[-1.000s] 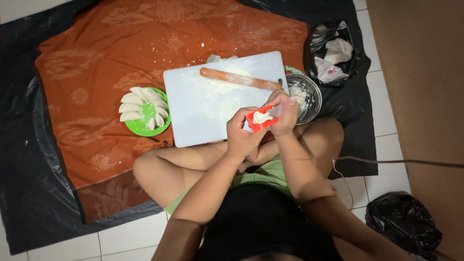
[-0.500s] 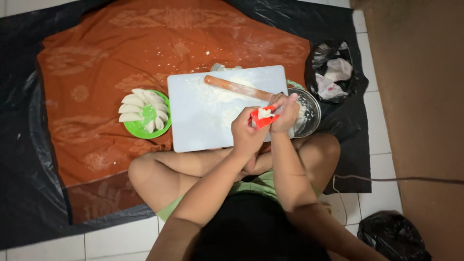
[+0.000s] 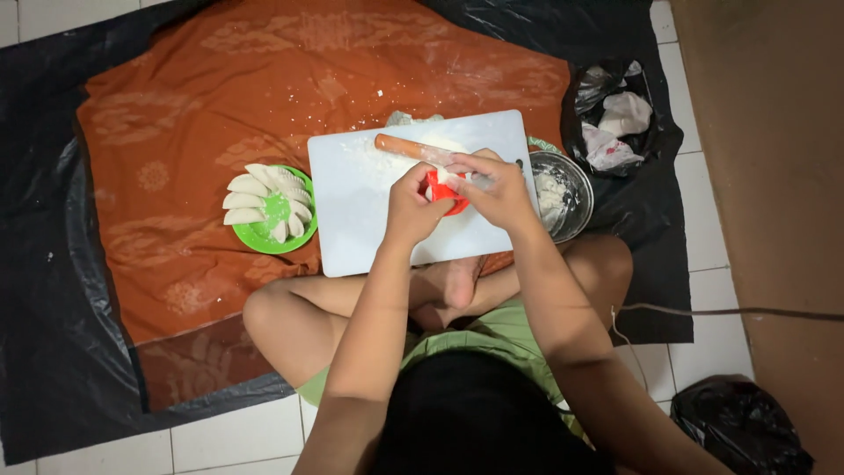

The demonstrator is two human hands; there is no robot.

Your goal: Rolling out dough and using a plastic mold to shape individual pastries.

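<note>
**Two hands close on a red dumpling press above the floured board**

Several folded white dumplings (image 3: 264,200) lie fanned around a green plate (image 3: 271,243) at the left, on the orange patterned cloth (image 3: 176,114) that covers a black plastic sheet (image 3: 44,290). The plate sits just beside the white cutting board (image 3: 352,220), within easy reach of the left arm, a likely reason for its place there.

Over the board's right half, the left hand (image 3: 409,207) and the right hand (image 3: 497,189) meet around a small red dumpling press (image 3: 444,193). The left hand's fingers wrap its near side, while the right hand's fingers curl over the top and far side, so the press is held up off the board between both. A bit of white shows at the top edge; whether the press is fully folded cannot be told.

Behind the hands a wooden rolling pin (image 3: 413,148) rests on a patch of loose flour (image 3: 387,158), parked at the board's far edge, apart from the work. Touching the board's right edge is a metal bowl (image 3: 576,189) with white contents, close to the right hand. Further right, an open black bag (image 3: 615,123) holds crumpled white scraps.
</note>
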